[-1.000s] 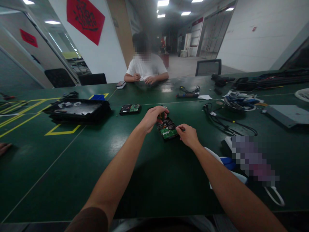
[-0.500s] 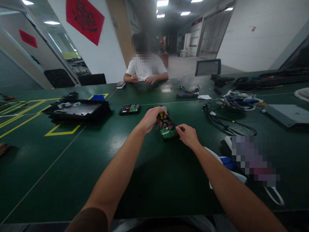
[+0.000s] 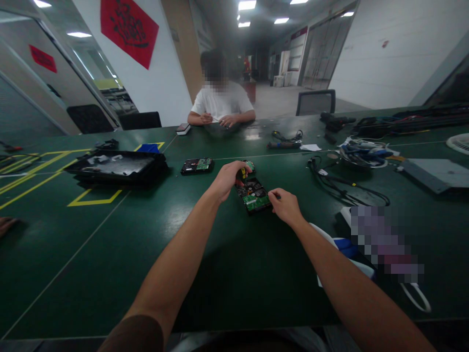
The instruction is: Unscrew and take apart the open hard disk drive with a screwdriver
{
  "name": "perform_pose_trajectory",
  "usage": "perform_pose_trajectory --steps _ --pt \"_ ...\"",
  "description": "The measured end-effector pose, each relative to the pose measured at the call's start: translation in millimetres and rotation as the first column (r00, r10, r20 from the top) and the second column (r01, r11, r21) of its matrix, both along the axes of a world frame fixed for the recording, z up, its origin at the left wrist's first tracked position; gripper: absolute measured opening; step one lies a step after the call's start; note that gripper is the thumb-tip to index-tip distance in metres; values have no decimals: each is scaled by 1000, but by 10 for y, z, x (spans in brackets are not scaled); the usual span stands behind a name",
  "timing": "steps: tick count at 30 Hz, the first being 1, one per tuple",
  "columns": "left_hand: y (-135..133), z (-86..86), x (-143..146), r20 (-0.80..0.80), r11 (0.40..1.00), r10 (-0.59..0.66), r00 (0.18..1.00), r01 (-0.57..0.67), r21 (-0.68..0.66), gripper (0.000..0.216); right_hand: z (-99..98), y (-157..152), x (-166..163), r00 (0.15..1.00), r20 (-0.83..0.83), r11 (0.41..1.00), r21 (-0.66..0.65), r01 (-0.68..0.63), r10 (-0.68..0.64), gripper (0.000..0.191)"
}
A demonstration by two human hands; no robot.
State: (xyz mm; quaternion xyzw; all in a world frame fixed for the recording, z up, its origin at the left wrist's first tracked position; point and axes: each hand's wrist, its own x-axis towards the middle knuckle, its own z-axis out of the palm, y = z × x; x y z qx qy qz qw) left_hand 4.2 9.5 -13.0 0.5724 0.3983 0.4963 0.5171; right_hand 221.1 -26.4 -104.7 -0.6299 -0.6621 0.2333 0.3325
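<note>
A hard drive (image 3: 256, 201) lies on the green table in front of me, its green circuit board facing up. My left hand (image 3: 230, 177) is closed around a yellow-and-black screwdriver (image 3: 244, 172), held over the far end of the drive; its tip is hard to make out. At the drive's right edge, my right hand (image 3: 286, 204) is closed, thumb and fingertips gripping the side. Just beyond my left hand, another green circuit board (image 3: 250, 166) is partly hidden. A second hard drive (image 3: 197, 165) lies to the left.
A black tray-like housing (image 3: 120, 166) stands at left. On the right are black cables (image 3: 340, 188), a cable bundle (image 3: 366, 152), a grey metal box (image 3: 436, 175) and a blurred-out object (image 3: 384, 242). A person in a white shirt (image 3: 223, 105) sits opposite; another person's hand (image 3: 6, 225) shows at far left.
My left hand has shifted very slightly left with the screwdriver. My right hand stays at the drive's edge. The person opposite has moved one hand a little.
</note>
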Motion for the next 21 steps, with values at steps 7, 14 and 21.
perform_pose_trajectory --steps 7,14,21 --pt "-83 38 43 54 988 -142 988 145 -58 30 18 9 -9 1000 8 1000 -10 -3 3 29" --pt "-53 40 28 25 993 -97 995 99 -62 29 -8 13 -8 1000 7 1000 15 7 -7 30" --pt "-51 30 10 6 985 -130 992 129 -112 34 -25 26 8 1000 5 1000 8 -9 9 29"
